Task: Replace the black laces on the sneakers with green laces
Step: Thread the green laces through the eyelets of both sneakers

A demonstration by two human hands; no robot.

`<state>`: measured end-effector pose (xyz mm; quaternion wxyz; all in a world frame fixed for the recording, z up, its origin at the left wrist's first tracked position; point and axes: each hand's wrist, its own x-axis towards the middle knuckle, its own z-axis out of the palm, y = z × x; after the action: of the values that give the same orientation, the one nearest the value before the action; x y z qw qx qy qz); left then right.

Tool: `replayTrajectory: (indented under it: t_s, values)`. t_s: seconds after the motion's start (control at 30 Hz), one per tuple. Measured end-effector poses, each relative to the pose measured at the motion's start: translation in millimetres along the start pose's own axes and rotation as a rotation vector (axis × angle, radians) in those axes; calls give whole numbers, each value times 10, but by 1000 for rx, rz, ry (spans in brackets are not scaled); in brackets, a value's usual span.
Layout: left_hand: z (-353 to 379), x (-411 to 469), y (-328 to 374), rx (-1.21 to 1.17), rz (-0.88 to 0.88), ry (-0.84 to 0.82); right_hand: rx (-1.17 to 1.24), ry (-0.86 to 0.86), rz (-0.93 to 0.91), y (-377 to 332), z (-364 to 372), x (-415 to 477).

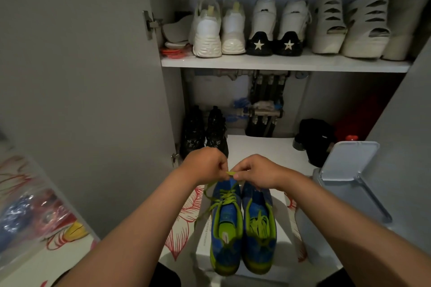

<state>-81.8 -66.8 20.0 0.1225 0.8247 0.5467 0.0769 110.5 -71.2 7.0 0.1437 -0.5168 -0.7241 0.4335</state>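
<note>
Green lace (229, 173) is pinched between the fingertips of my left hand (205, 165) and my right hand (256, 173), both closed on its ends just above the far end of the left sneaker (225, 226). That shoe looks fully threaded in green; a loose tail (205, 207) trails off its left side. The right sneaker (260, 228) sits touching it, green lace bunched inside its opening. I see no black lace anywhere, so I judge I'm at the tying stage.

Both shoes stand on a white box (279, 228), their near ends close to its near edge. If I pull the knot hard toward me, the left shoe could slide off that edge, or nudge its partner along. The dangling tail could also snag under the shoe and tighten unevenly, and a weak pinch would let the ends slip before the knot sets.

Room is fair: the open cabinet door (81, 77) stands well off to my left, the grey bin (349, 184) sits near my right forearm, so a wide right elbow could knock its lid. Beyond my hands the box top is bare up to the black boots (205, 133).
</note>
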Motion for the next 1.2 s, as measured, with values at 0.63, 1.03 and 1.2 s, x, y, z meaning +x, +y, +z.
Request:
replayTrajectory:
  t_s: [0.63, 1.03, 1.2]
  values:
    - [192, 22, -544, 383, -381, -220, -434, 19, 53, 299, 96, 174]
    - [385, 82, -373, -670, -259, -203, -204, 221, -63, -19, 434, 447]
    - [457, 41, -483, -606, -301, -136, 100, 118, 42, 73, 433, 492]
